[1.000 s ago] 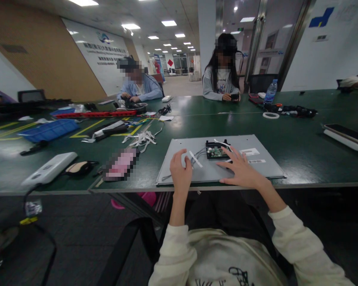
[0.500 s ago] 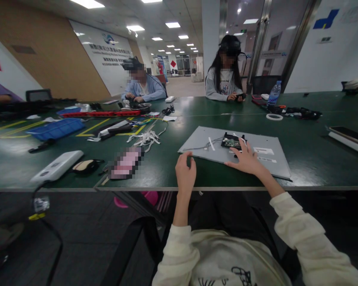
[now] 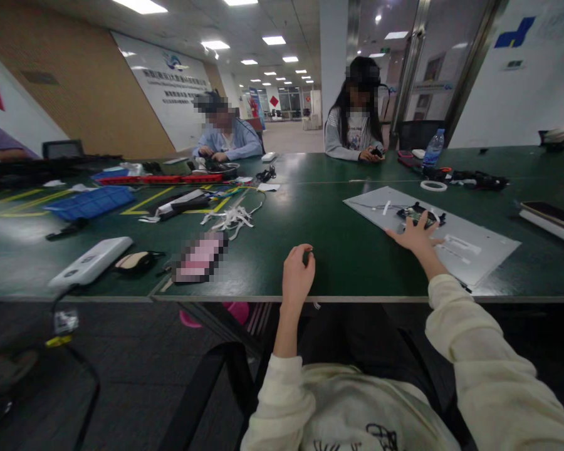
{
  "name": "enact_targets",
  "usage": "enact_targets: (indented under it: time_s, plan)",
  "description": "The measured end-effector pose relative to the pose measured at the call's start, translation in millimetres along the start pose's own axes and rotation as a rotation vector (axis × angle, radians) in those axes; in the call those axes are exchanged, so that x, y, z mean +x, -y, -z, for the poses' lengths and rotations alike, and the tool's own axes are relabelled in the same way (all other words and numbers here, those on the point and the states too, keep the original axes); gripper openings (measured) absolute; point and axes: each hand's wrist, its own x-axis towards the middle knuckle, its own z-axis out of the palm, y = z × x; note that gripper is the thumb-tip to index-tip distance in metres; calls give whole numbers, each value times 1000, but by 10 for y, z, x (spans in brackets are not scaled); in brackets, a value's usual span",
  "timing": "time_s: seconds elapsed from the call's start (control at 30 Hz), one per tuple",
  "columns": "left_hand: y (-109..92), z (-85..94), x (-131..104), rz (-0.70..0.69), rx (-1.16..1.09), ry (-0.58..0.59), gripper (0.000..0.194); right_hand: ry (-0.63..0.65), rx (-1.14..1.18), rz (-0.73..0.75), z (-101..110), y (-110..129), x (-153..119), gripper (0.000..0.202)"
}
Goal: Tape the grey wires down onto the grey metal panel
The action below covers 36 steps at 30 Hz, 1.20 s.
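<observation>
My right hand (image 3: 416, 237) lies with fingers spread on a flat grey panel (image 3: 491, 244), over its small circuit board (image 3: 425, 216) with a black frame. White tape strips and labels are stuck on the panel, and a thin cable runs across its left part. The fingers partly cover the circuit board. My left hand (image 3: 297, 275) is above the table's front edge, apart from the panel, with curled fingers and the thumb close to the index finger. A small dark spot shows between them; whether it is an object I cannot tell.
Left on the green table (image 3: 263, 269) are a pink phone (image 3: 200, 258), a white power strip (image 3: 94, 260), white strips (image 3: 232, 216) and a blue tray (image 3: 91, 202). A tape roll (image 3: 433, 186) and bottle (image 3: 433, 148) stand beyond the panel. Two people sit opposite.
The panel has slid right and turned a little, with my right hand moving along on it. My left hand, earlier by the panel's near left edge, is now apart from it and more curled.
</observation>
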Motion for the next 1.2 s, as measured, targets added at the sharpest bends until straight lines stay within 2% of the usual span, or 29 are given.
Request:
enact_targets:
  time_s: [0.17, 0.27, 0.53, 0.93, 1.03, 1.13, 1.2]
  plan:
    - [-9, -8, -5, 7, -7, 19, 19, -159, 5, -120, -60, -63, 194, 89]
    - [-13, -7, -5, 8, -17, 18, 19, -202, 1, -160, -80, -62, 269, 86]
    - [-7, -13, -1, -4, -15, 23, 20, -152, 24, -220, -87, 3, 370, 83]
    - [1, -9, -22, -18, -27, 25, 19, -136, 66, -269, -55, -30, 280, 86]
    - [10, -11, -25, -21, -29, 27, 19, -120, 112, -275, 5, -35, 301, 84]
    - [-1, 3, -27, -9, -29, 37, 19, -92, 276, -331, 164, -116, 373, 84]
    - [-14, 14, -29, 4, -31, 45, 19, -148, 390, -364, 290, -238, 465, 84]
